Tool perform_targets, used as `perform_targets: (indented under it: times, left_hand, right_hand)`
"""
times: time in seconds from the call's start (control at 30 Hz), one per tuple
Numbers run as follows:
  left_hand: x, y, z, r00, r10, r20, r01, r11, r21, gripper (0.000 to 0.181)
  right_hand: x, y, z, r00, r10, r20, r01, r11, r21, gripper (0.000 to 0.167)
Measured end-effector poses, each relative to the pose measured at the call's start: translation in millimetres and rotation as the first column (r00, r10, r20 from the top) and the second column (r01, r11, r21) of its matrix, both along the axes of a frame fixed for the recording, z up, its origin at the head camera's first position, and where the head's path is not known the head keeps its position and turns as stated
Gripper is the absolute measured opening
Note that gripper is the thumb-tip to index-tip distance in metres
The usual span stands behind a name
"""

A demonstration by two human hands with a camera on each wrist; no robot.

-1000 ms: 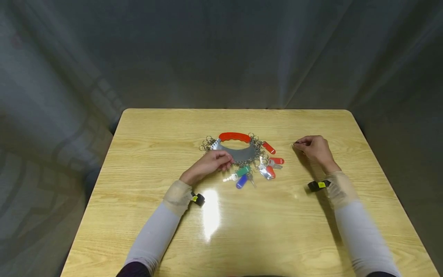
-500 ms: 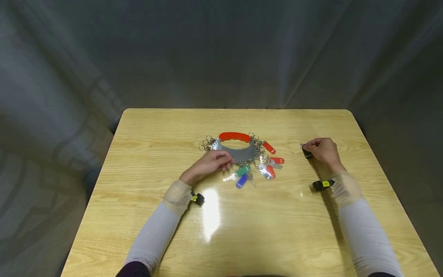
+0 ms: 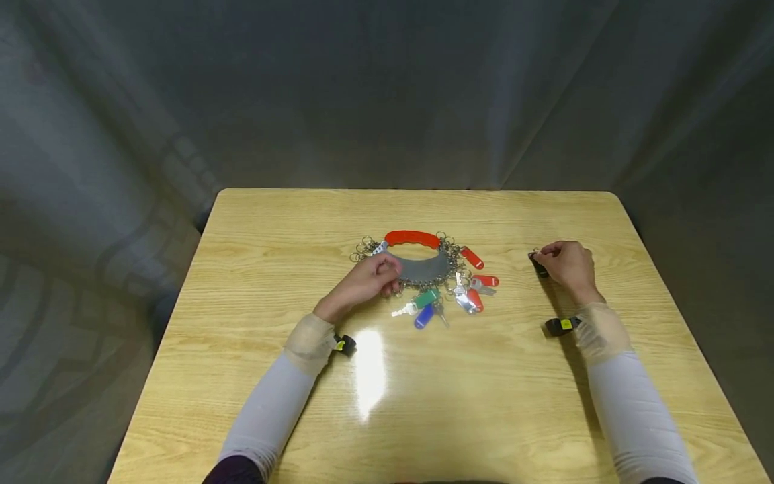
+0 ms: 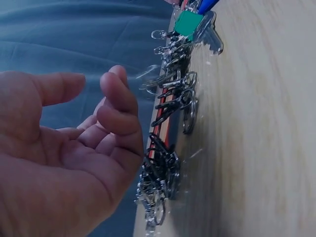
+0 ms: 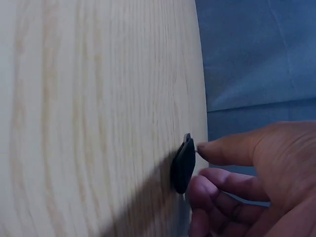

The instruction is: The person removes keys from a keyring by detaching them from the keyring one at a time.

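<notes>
My left hand (image 3: 365,282) hovers at the near left rim of a curved grey metal key holder (image 3: 426,269) with a red handle (image 3: 412,238). In the left wrist view, its fingers curl loosely, the thumb stands apart and nothing is held. Metal clips and rings (image 4: 187,106) line the holder's edge beside that hand. On the right, my right hand (image 3: 568,267) has its thumb and fingertips at a black key tag (image 5: 183,168) low over the table, seemingly pinching its small ring. Whether the tag touches the wood is unclear.
Keys with a green tag (image 3: 426,298), a blue tag (image 3: 424,316) and several red tags (image 3: 472,258) lie around the holder's right and near sides. The wooden table (image 3: 459,396) ends at a dark curtain (image 3: 387,94) behind.
My right hand has moved right and slightly nearer with the black key tag, then stayed almost still. My left hand has drawn back slightly left from the holder's rim, its thumb and fingers parted.
</notes>
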State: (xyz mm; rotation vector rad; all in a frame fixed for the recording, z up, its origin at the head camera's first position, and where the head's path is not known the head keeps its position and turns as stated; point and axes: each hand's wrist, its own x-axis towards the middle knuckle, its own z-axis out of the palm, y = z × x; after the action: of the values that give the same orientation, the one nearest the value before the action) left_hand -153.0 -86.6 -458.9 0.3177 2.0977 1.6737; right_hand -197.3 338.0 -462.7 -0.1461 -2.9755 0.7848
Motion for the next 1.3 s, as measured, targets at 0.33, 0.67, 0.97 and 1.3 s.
perform_targets:
  times: [0.33,0.67,0.97,1.3]
  left_hand:
    - [2.0,2.1,0.3,0.995,-0.056,-0.086,0.047,0.993,-0.105,0.023]
    - [3.1,0.9,0.3,0.993,-0.075,-0.088,0.066,0.992,-0.105,0.023]
    - [5.6,2.4,-5.4,0.992,-0.083,-0.094,0.071,0.989,-0.130,0.022]
    - [5.1,5.7,-6.1,0.991,-0.097,-0.095,0.085,0.988,-0.130,0.023]
  right_hand:
    - [13.1,-50,24.4,0.929,0.306,-0.208,-0.305,0.952,0.034,0.014]
    - [38.7,-137,34.6,0.723,0.687,-0.073,-0.686,0.726,0.039,0.014]
    - [53.3,-178,11.6,0.674,0.738,0.003,-0.738,0.674,0.036,0.018]
    - [61.0,-187,2.1,0.735,0.678,0.006,-0.672,0.727,0.141,0.018]
